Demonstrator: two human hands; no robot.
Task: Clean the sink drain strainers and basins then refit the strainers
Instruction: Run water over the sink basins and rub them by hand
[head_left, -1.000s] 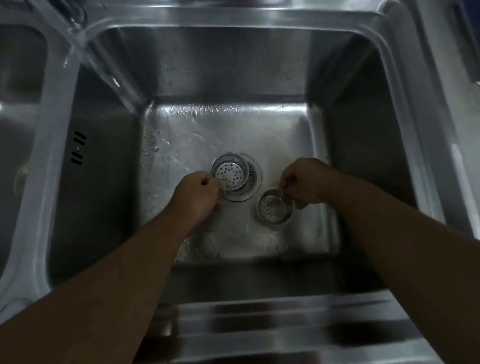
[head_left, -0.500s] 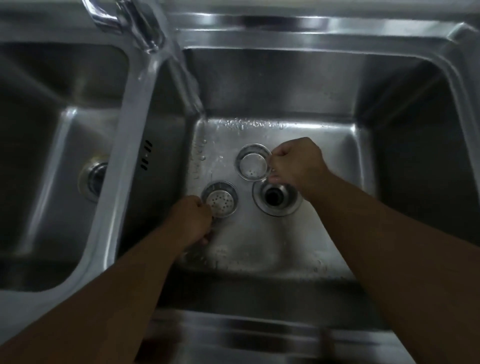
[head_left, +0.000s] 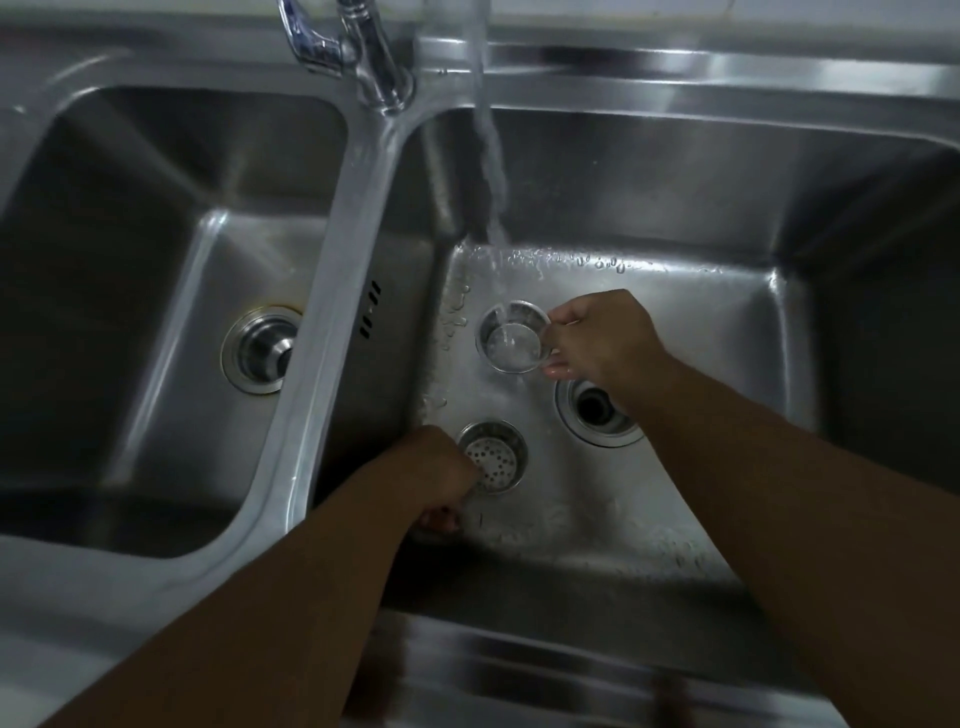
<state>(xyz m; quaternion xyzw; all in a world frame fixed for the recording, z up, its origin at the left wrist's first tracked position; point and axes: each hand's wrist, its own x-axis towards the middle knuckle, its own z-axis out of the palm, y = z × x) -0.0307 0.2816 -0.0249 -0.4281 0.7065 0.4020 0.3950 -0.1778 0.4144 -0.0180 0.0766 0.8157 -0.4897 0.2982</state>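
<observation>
Both hands are down in the right basin (head_left: 727, 322) of a steel double sink. My right hand (head_left: 602, 335) pinches the rim of a round metal strainer (head_left: 514, 338), which sits under the running water stream (head_left: 488, 156) and is filling with water. My left hand (head_left: 436, 475) grips a second strainer (head_left: 493, 457), perforated bottom showing, low near the basin's left wall. The right drain (head_left: 597, 410) is uncovered, partly hidden by my right wrist. The left basin (head_left: 171, 270) has its own drain (head_left: 262, 349) with a dark opening.
The chrome tap (head_left: 358, 52) stands at the back on the divider (head_left: 337, 291) between the basins, its spout turned over the right basin. Overflow slots (head_left: 370, 309) mark the right basin's left wall. Water covers the right basin floor.
My right hand has carried its strainer up and left under the water stream. My left hand lifted its strainer off the drain and down to the left. The view shifted left, showing the left basin.
</observation>
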